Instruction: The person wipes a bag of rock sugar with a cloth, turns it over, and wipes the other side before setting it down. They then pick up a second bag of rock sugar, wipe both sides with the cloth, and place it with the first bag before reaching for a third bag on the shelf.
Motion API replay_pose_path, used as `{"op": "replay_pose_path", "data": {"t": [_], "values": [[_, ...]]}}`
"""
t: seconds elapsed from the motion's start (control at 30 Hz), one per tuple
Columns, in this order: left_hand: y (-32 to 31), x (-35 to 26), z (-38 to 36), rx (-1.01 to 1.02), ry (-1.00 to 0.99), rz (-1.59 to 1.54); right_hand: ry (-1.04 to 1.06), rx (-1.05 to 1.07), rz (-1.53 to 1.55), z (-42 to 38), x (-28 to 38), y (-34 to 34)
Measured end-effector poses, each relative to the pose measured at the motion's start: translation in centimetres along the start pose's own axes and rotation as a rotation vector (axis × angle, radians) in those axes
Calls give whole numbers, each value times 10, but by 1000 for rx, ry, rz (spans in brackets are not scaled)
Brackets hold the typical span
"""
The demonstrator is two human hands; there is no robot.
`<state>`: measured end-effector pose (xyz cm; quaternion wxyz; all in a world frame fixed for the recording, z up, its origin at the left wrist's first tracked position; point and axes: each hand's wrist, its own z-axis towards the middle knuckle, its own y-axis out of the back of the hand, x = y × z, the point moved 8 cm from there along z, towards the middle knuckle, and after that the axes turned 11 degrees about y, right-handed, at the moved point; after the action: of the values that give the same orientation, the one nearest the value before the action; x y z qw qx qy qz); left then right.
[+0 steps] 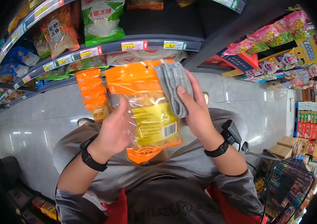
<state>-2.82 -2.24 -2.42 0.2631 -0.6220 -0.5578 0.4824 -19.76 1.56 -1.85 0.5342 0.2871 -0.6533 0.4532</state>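
An orange-topped clear plastic bag of pale pieces (154, 128) is held up in front of me, its yellow label and barcode facing me. My left hand (115, 128) grips the bag's left edge, thumb in front and fingers mostly hidden behind. My right hand (195, 106) is closed on a folded grey cloth (174, 84), which lies against the bag's upper right corner. Just beyond my left hand, several similar orange-topped bags (92, 91) stand in a row on the floor.
A shelf (106, 46) with price tags and bagged goods runs along the front. Pink snack packets (274, 31) fill a display at right. A black wire basket (287, 183) is at lower right, near cardboard boxes (281, 149). Grey tiled floor (27, 127) lies below.
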Motion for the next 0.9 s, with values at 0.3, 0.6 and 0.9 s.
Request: {"op": "replay_pose_path", "data": {"t": [0.3, 0.6, 0.9], "values": [[26, -33, -9, -251, -177, -6, 357, 410, -704, -37, 24, -52], [27, -39, -20, -227, -496, 446, 731, 704, -1125, -59, 4, -97], [22, -36, -12, -168, -201, -96, 460, 387, -735, -17, 1, -56]]}}
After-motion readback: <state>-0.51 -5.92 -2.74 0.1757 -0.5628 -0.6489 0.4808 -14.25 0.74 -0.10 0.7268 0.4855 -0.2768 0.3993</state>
